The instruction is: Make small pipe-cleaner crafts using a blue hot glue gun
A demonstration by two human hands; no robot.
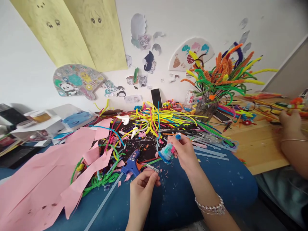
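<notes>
My right hand (184,150) pinches a small fuzzy pipe-cleaner figure (166,154) in blue, turquoise and pink, holding it over the blue table cover. Below and to the left of it, my left hand (144,184) is closed on a slim silvery clip-like piece (152,167) that sticks out past the thumb and fingertips; its exact kind is not clear. A blue hot glue gun (131,164) with an orange tip lies just beyond my left hand. A long translucent glue stick (103,200) runs back from it toward the near edge.
Pink paper sheets (45,183) spread across the left. Loose yellow pipe cleaners (154,120) pile up at the back before a propped phone (156,98). Several glue sticks (211,150) lie at right. A vase (206,107) holds more pipe cleaners. Another person's hand (291,123) works at far right.
</notes>
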